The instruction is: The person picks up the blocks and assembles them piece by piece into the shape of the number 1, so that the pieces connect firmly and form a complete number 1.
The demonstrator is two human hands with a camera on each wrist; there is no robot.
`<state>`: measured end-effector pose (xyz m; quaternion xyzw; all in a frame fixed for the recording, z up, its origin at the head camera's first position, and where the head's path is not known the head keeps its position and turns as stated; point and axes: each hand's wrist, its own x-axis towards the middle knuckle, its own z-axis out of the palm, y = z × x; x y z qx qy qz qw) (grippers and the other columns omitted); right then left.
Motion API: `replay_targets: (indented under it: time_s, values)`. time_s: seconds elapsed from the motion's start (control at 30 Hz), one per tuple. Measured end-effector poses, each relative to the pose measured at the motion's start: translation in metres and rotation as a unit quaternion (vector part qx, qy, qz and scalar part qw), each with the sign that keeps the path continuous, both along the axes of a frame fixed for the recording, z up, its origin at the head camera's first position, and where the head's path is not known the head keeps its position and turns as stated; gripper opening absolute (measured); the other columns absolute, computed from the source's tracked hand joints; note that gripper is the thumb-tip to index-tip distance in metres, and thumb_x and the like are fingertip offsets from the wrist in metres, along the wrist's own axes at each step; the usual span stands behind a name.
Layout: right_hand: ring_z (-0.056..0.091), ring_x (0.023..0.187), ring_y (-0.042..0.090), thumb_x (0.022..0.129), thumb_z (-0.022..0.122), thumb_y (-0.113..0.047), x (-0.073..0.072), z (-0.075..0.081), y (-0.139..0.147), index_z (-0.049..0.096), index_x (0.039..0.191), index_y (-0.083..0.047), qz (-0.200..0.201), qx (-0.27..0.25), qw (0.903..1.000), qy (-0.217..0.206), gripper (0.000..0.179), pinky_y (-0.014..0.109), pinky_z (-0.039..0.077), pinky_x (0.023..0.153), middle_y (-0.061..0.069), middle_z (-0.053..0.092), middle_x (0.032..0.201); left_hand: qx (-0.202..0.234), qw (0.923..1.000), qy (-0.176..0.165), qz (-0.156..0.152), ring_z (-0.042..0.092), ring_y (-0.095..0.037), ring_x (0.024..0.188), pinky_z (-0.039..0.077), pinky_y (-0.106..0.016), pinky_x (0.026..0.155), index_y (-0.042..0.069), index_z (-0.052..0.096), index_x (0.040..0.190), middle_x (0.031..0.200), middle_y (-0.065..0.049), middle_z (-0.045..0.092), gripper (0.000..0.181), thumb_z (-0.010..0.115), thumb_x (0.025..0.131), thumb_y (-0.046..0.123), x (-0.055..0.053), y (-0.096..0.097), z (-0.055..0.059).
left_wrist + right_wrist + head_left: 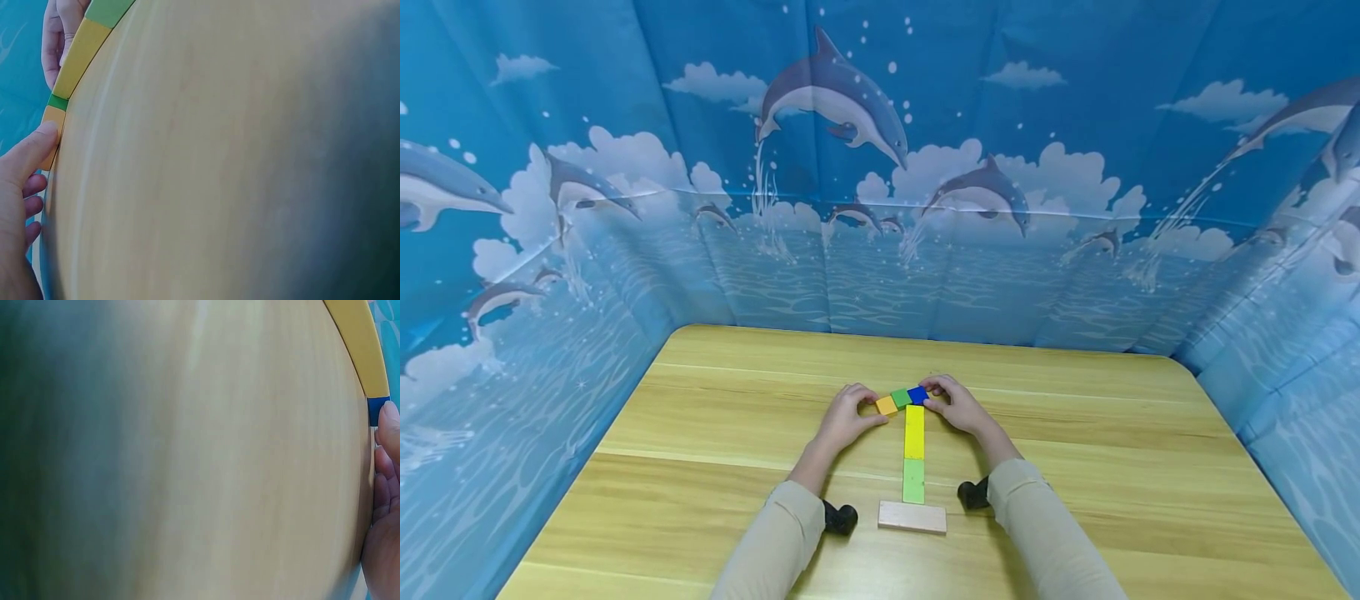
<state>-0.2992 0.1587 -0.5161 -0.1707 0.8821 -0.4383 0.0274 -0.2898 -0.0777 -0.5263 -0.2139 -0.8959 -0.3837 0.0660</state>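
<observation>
Three small blocks, orange, green and blue, touch in a slanting row on the table. My left hand holds the orange block at the row's left end; the left wrist view shows the thumb on its face. At the other end my right hand holds the blue block between thumb and fingers. Below the row lies a long yellow block, its upper end by the blue one. A light green block continues that line down to a plain wooden block lying crosswise.
The wood-grain table has rounded far corners. A blue curtain printed with dolphins hangs around its back and sides. Black rounded pieces stick out by both sleeves, above the table.
</observation>
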Motion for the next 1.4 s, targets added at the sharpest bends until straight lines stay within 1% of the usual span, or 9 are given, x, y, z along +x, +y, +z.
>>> replay_targets:
  time_s: [0.4,0.63,0.93,1.03,1.17,1.3,1.4]
  values:
    - [0.048,0.101,0.027,0.09,0.055,-0.005,0.0,0.0,0.0,0.054,0.119,-0.002,0.001,-0.002,1.0,-0.003,0.029,0.042,0.04,0.091,0.014,0.052,0.115,0.005,1.0,-0.001,0.004,0.05,-0.014,0.087,0.045,-0.03,0.081,0.009,0.065,0.096,0.091,0.003,0.06,0.035,0.078,0.071,0.031,0.0,0.001,0.0]
    - [0.048,0.101,0.027,0.091,0.055,-0.006,0.002,0.001,0.002,0.053,0.12,-0.001,0.005,-0.004,1.0,-0.001,0.03,0.043,0.039,0.091,0.015,0.051,0.117,0.0,1.0,0.0,0.005,0.051,-0.014,0.088,0.045,-0.031,0.082,0.01,0.065,0.097,0.091,0.003,0.06,0.037,0.077,0.071,0.033,0.0,0.002,0.0]
    - [0.048,0.102,0.027,0.09,0.055,-0.007,0.001,0.002,0.004,0.052,0.122,-0.002,0.007,-0.01,0.9999,-0.003,0.032,0.043,0.039,0.091,0.015,0.051,0.117,0.012,0.9998,-0.014,0.004,0.051,-0.015,0.092,0.044,-0.032,0.085,0.009,0.065,0.1,0.094,0.002,0.06,0.04,0.078,0.07,0.033,0.0,0.002,0.001]
    - [0.048,0.101,0.028,0.09,0.056,-0.007,0.001,0.001,0.004,0.052,0.122,-0.002,0.006,-0.015,0.9999,-0.005,0.032,0.043,0.039,0.091,0.015,0.052,0.116,0.028,0.9995,-0.017,0.001,0.051,-0.015,0.092,0.045,-0.032,0.085,0.009,0.065,0.1,0.093,0.002,0.059,0.04,0.078,0.07,0.033,0.001,0.001,0.001]
    - [0.048,0.101,0.028,0.09,0.056,-0.007,0.0,0.0,0.004,0.052,0.122,-0.002,0.0,-0.028,0.9996,-0.011,0.032,0.043,0.038,0.091,0.016,0.052,0.117,0.062,0.9979,-0.018,-0.003,0.051,-0.016,0.091,0.046,-0.031,0.083,0.008,0.065,0.099,0.094,0.0,0.059,0.04,0.079,0.07,0.03,0.003,-0.002,0.0]
    - [0.048,0.099,0.026,0.091,0.056,-0.009,0.001,0.001,0.003,0.05,0.123,0.0,-0.01,-0.057,0.9982,-0.017,0.034,0.04,0.039,0.089,0.016,0.053,0.114,0.092,0.9957,-0.015,0.002,0.051,-0.017,0.092,0.046,-0.032,0.082,0.006,0.064,0.102,0.097,-0.001,0.059,0.041,0.079,0.07,0.027,0.006,-0.007,0.001]
    - [0.049,0.096,0.028,0.09,0.058,-0.008,0.005,0.006,0.001,0.05,0.122,0.004,-0.019,-0.094,0.9952,-0.018,0.035,0.037,0.039,0.087,0.02,0.054,0.111,0.102,0.9947,-0.007,0.008,0.051,-0.018,0.094,0.047,-0.034,0.083,0.005,0.062,0.104,0.099,-0.003,0.059,0.042,0.078,0.071,0.026,0.009,-0.011,0.002]
